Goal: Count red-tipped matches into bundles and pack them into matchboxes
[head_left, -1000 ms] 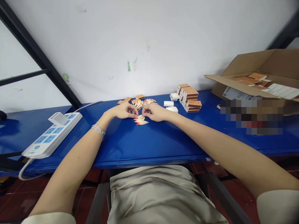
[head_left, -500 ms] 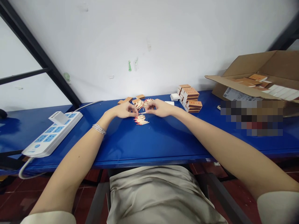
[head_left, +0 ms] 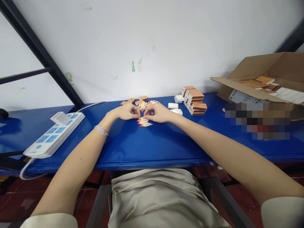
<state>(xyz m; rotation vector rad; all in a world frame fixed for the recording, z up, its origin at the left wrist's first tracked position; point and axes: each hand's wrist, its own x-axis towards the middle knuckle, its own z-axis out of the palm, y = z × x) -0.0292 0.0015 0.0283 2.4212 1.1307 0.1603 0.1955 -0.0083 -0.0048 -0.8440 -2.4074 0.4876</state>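
Note:
My left hand (head_left: 130,111) has its thumb and fingers pinched together at the upper left edge of a small row of red-tipped matches (head_left: 144,123). From the other side, my right hand (head_left: 157,112) pinches at the top of the same row, its fingertips close to those of the left. Whatever sits between the fingertips is too small and hidden to make out. Just behind both hands lies a larger loose heap of matches (head_left: 142,105), partly covered by the fingers. Several brown matchboxes (head_left: 131,100) lie behind my left hand.
White matchbox trays (head_left: 173,105) lie beyond my right forearm, beside a stack of matchboxes (head_left: 194,96). An open cardboard carton (head_left: 225,90) with more matchboxes stands at the right. A white power strip (head_left: 55,134) lies at the left on the blue table (head_left: 152,148).
My right hand has shifted left and slightly down, closing the gap between the hands. The thin match seen between them before is no longer visible. The left hand has barely moved.

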